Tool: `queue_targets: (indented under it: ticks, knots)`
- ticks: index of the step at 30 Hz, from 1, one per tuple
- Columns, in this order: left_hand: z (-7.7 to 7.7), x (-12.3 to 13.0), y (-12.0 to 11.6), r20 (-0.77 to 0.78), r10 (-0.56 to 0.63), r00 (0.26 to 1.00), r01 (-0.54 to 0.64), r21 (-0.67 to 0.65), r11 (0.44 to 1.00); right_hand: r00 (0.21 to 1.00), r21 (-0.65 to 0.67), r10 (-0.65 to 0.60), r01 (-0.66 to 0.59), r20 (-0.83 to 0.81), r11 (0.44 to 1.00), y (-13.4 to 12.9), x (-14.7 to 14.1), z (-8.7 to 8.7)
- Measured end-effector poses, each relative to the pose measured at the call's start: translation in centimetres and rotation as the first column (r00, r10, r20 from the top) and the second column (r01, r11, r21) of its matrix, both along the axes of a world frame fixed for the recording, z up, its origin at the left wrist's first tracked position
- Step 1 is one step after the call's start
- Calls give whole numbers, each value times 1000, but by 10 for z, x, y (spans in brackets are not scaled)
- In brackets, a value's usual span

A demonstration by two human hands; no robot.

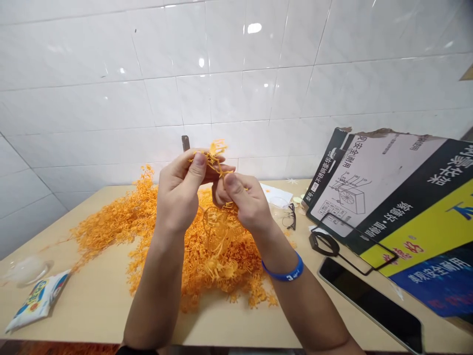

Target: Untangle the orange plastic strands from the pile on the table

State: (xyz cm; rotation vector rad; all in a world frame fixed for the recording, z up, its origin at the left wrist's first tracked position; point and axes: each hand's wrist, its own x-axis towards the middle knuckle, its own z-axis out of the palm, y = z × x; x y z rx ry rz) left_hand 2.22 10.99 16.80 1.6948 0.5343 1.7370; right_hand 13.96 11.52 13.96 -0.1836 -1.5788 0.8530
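My left hand (181, 190) is closed, thumb pressed against the fingers, pinching a small orange plastic piece (217, 148) with thin prongs. My right hand (244, 197), its thumb and fingers also pinched together, grips a strand of the same orange plastic; more orange pieces (221, 246) hang just below it. Both hands are raised close together above a big heap of orange plastic pieces (158, 256) spread over the table (99, 305). A blue wristband (284, 271) circles my right wrist.
At right a printed cardboard box (369, 197) leans beside a black phone (373, 301), a black wire stand (354, 251) and eyeglasses (291, 217). A white packet (39, 298) and a clear plastic item (27, 270) lie at left. A tiled wall (221, 98) rises behind.
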Motion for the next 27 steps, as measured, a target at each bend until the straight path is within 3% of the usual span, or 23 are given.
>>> queue_targets:
  ticks: [6, 10, 19, 23, 27]
  knots:
    - [10, -17, 12, 163, -196, 967, 227, -204, 952, 972, 57, 191, -200, 136, 978, -11, -9, -7]
    - [11, -22, 17, 93, -28, 995, 42, -157, 987, 987, -3, 162, -162, -7, 987, -4, -9, -7]
    - [4, -13, 10, -111, -246, 963, 236, -96, 967, 999, -178, 45, -44, 0, 983, 3, -4, 1]
    - [2, -9, 8, -152, -198, 968, 186, -88, 979, 999, -230, 38, -32, 21, 973, 4, -4, 2]
    - [3, -6, 10, 7, -97, 995, 97, -119, 988, 997, -135, 46, -37, 62, 990, 3, -4, 0]
